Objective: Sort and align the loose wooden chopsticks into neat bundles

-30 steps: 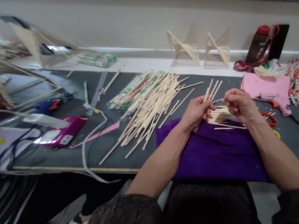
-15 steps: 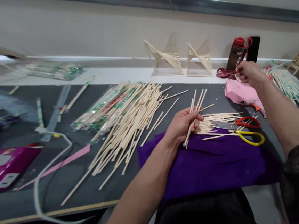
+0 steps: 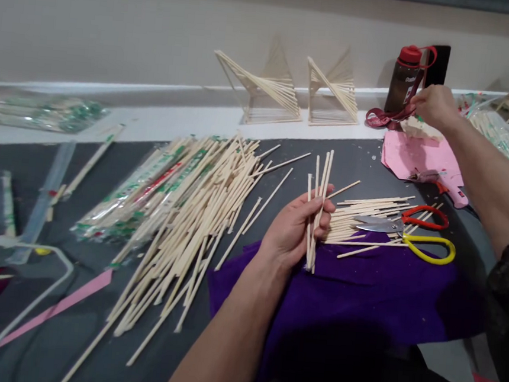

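Several thin wooden chopsticks point(image 3: 326, 173) stand nearly upright in my left hand point(image 3: 293, 227), its fingers wrapped round them. My right hand point(image 3: 435, 106) is closed, fingertips pinched beside the dark red lanyard point(image 3: 379, 118); what they hold, if anything, is hidden. Beneath that hand lies a pale scrap point(image 3: 420, 129) on a pink sheet point(image 3: 398, 150), where a pink glue gun point(image 3: 453, 189) rests too. Scissors point(image 3: 394, 227) with red and yellow handles lie across loose sticks point(image 3: 350, 214) on a purple cloth point(image 3: 352, 300), just right of my left hand.
A big heap of chopsticks point(image 3: 198, 227) spreads left of my left hand, with wrapped packs point(image 3: 135, 180) beside it. Two stick frames point(image 3: 263, 88) stand by the wall near a red-capped bottle point(image 3: 402, 79). A white cable point(image 3: 32, 290) and pink strip point(image 3: 66, 302) lie at left.
My view has turned right, so the things on the table shift left. My left hand keeps hold of the chopsticks. My right hand stays by the lanyard, and the pale scrap under it shows more.
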A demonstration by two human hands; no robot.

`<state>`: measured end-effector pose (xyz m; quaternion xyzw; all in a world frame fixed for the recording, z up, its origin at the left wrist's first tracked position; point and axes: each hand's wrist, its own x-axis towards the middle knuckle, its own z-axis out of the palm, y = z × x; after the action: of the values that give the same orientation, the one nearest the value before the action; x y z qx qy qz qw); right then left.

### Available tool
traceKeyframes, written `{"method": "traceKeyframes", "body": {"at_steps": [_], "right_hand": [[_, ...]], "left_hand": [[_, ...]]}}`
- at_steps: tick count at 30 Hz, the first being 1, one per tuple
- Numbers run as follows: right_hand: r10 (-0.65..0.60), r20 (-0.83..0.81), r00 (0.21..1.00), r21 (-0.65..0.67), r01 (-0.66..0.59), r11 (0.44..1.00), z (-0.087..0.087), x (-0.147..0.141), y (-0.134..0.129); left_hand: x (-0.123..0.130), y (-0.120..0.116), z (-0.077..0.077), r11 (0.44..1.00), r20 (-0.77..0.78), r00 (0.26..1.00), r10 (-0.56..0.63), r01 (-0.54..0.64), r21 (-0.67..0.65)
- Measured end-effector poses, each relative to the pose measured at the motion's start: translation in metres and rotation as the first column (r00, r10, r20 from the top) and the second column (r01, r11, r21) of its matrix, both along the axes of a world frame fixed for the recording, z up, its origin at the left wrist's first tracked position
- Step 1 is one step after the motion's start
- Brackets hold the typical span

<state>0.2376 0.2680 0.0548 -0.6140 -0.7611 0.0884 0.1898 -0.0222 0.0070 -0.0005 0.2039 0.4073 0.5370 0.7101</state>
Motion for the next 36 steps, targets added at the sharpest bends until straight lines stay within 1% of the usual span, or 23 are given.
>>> {"method": "traceKeyframes", "body": {"at_steps": [2,4,6,8,11,13,16,18,19,21,22,23,24,25,26,27,28,29,30,31,32,34,36], "right_hand": [[0.013,-0.046,0.999,0.047,-0.011,0.999,-0.010,-0.007,-0.010],[0.061,-0.028,0.998,0.030,-0.061,0.998,-0.025,-0.019,-0.024],[0.147,0.128,0.981,0.031,-0.153,0.988,-0.041,-0.034,-0.039],[0.232,0.254,0.939,-0.001,-0.239,0.971,-0.056,-0.049,-0.050],[0.245,0.341,0.908,-0.029,-0.251,0.968,-0.070,-0.065,-0.059],[0.253,0.386,0.887,-0.032,-0.261,0.965,-0.072,-0.069,-0.060],[0.251,0.443,0.861,-0.005,-0.277,0.961,-0.061,-0.063,-0.056],[0.116,0.470,0.875,0.078,-0.172,0.982,-0.047,-0.055,-0.050],[0.092,0.466,0.880,0.099,-0.155,0.983,-0.040,-0.051,-0.048],[-0.016,0.417,0.909,0.203,-0.076,0.976,-0.028,-0.046,-0.052],[-0.033,0.369,0.929,0.231,-0.058,0.971,-0.024,-0.047,-0.060],[0.001,0.303,0.953,0.235,-0.075,0.969,-0.021,-0.050,-0.071],[0.071,0.219,0.973,0.197,-0.115,0.974,-0.021,-0.055,-0.087],[0.184,0.111,0.977,0.109,-0.196,0.975,-0.022,-0.062,-0.107],[0.301,-0.030,0.953,-0.005,-0.302,0.953,-0.024,-0.070,-0.129],[0.380,-0.163,0.910,-0.114,-0.400,0.909,-0.027,-0.079,-0.151],[0.416,-0.241,0.877,-0.216,-0.466,0.858,-0.030,-0.087,-0.173],[0.438,-0.271,0.857,-0.300,-0.508,0.808,-0.033,-0.094,-0.192],[0.455,-0.289,0.842,-0.351,-0.536,0.768,-0.035,-0.101,-0.208],[0.476,-0.296,0.828,-0.354,-0.558,0.750,-0.036,-0.106,-0.220],[0.492,-0.289,0.821,-0.337,-0.568,0.751,-0.037,-0.111,-0.228],[0.490,-0.255,0.834,-0.307,-0.550,0.776,-0.036,-0.116,-0.232],[0.429,-0.265,0.864,-0.321,-0.498,0.805,-0.035,-0.119,-0.227]], "left_hand": [[-0.001,0.001,0.000,1.000,0.063,0.998,0.007,-0.005,-0.027],[-0.001,0.001,0.000,0.999,0.089,0.996,0.017,-0.012,-0.051],[-0.001,0.001,0.000,0.997,0.095,0.995,0.037,-0.031,-0.070],[-0.002,0.002,0.000,0.995,0.098,0.993,0.069,-0.062,-0.078],[-0.003,0.004,0.001,0.990,0.102,0.986,0.129,-0.121,-0.076],[-0.005,0.005,0.001,0.983,0.103,0.979,0.174,-0.167,-0.073],[-0.006,0.005,0.001,0.974,0.114,0.968,0.222,-0.214,-0.081],[-0.005,0.006,0.001,0.971,0.131,0.963,0.234,-0.226,-0.074],[-0.005,0.006,0.000,0.971,0.140,0.961,0.239,-0.232,-0.063],[-0.005,0.006,-0.002,0.968,0.151,0.957,0.249,-0.247,-0.035],[-0.005,0.007,-0.003,0.967,0.150,0.955,0.255,-0.255,-0.023],[-0.005,0.007,-0.003,0.965,0.144,0.954,0.263,-0.264,-0.012],[-0.005,0.007,-0.004,0.962,0.134,0.953,0.271,-0.273,-0.003],[-0.005,0.008,-0.004,0.959,0.124,0.952,0.280,-0.283,0.006],[-0.005,0.008,-0.005,0.956,0.116,0.950,0.289,-0.293,0.015],[-0.005,0.008,-0.005,0.952,0.112,0.947,0.300,-0.305,0.025],[-0.004,0.008,-0.005,0.948,0.110,0.944,0.311,-0.316,0.035],[-0.004,0.008,-0.005,0.944,0.109,0.941,0.321,-0.327,0.045],[-0.003,0.008,-0.004,0.940,0.106,0.938,0.330,-0.337,0.055],[-0.003,0.008,-0.004,0.937,0.102,0.936,0.337,-0.344,0.064],[-0.002,0.008,-0.004,0.934,0.096,0.935,0.343,-0.350,0.072],[-0.002,0.008,-0.005,0.932,0.088,0.934,0.345,-0.352,0.084],[-0.003,0.009,-0.005,0.935,0.083,0.940,0.331,-0.339,0.107]]}}
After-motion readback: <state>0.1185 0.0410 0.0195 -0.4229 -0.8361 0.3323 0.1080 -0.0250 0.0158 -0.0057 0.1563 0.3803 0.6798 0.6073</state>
